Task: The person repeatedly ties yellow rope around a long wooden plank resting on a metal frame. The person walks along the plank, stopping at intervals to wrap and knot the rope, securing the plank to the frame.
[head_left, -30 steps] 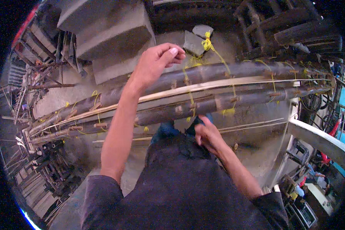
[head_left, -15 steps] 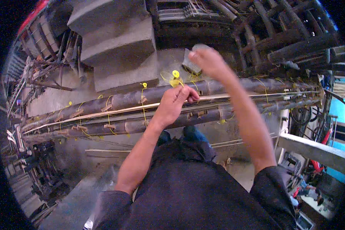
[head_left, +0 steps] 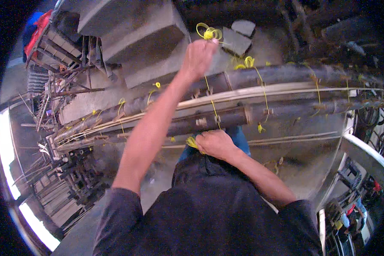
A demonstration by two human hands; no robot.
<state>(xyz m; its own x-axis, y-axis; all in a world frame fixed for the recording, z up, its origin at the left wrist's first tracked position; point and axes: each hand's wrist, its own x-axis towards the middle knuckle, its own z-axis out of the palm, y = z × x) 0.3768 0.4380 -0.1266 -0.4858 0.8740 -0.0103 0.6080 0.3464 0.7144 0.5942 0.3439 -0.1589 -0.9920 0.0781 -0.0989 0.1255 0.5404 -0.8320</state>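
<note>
Two long dark poles, the far pole (head_left: 281, 74) and the near pole (head_left: 179, 126), run across in front of me with pale split strips (head_left: 243, 91) between them. Beyond the far pole, my left hand (head_left: 199, 59) is raised, closed on a looped bundle of yellow cord (head_left: 209, 34). My right hand (head_left: 216, 145) is on the near side, close to my body and just below the near pole. Its fingers close around another yellow cord bundle (head_left: 192, 142), partly covered. A taut yellow cord (head_left: 213, 104) crosses both poles between my hands.
More yellow ties (head_left: 263, 91) wrap the poles along their length, some with loops hanging off. Grey stone blocks (head_left: 237, 42) lie on the floor beyond the far pole. Concrete steps (head_left: 153, 42) rise at the far left. Wooden racks and frames (head_left: 89, 77) stand at the left.
My left hand has lifted off the poles and moved away from me with yellow cord. My right hand has come back from the far side to the near side. The view has shifted.
</note>
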